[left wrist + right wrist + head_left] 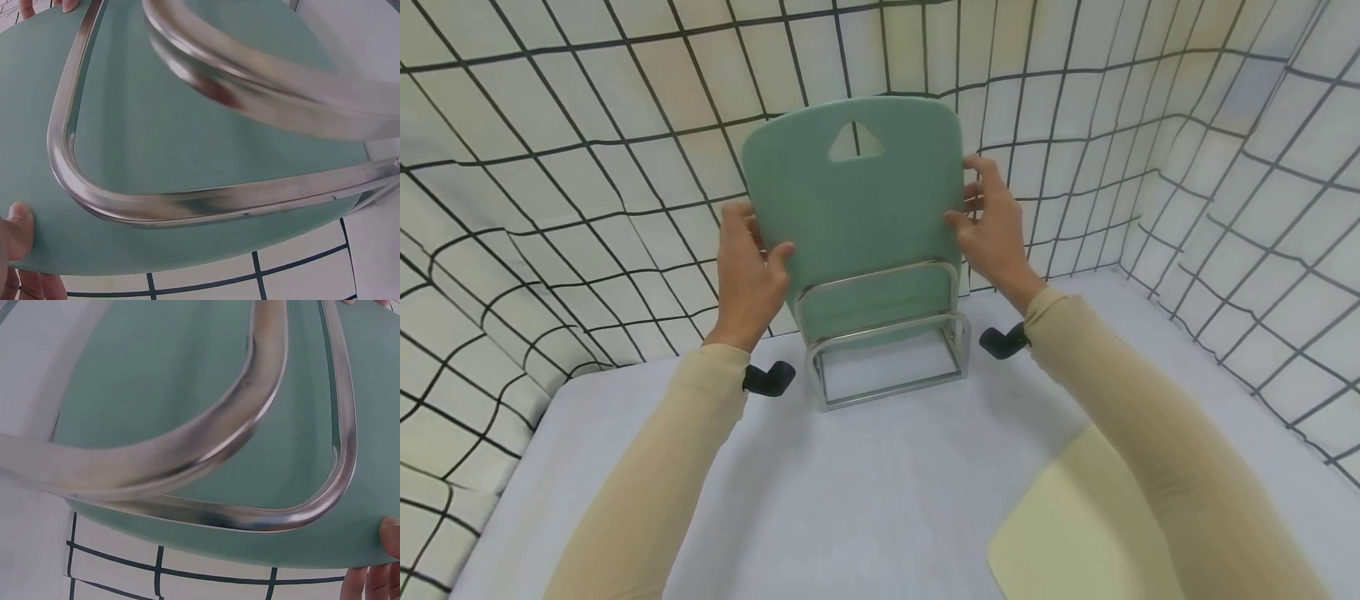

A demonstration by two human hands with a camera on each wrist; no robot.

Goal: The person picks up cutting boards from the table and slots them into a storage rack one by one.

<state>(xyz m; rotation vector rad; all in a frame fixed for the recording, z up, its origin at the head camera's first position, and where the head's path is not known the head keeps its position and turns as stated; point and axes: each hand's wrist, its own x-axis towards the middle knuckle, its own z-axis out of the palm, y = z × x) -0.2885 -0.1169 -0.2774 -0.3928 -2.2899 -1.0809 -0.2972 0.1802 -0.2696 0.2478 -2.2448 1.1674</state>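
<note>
Head view: your left hand point(748, 271) pinches one side edge of the green board point(865, 208), thumb on the face towards you and fingers beyond the edge, while your right hand point(1000, 229) grips the opposite edge a little higher up. The board stands between your two hands, leaning slightly, its triangular cut-out above both of them. Below and between your hands is the metal rack point(887, 330), resting on the desk point(850, 500); its two rounded hoops cross in front of the board's lower part. You cannot tell from here whether the board's bottom edge is touching anything. In both wrist views, the hoops cross the green face, with your thumb lying against it and your fingertips past its rim. Nearer to you than your right hand, a pale yellow board point(1067, 525) lies flat on the desk, partly hidden by your right sleeve point(1150, 442). Beyond both hands, behind the green board, is a white backdrop point(655, 167) with dark grid lines.
</note>
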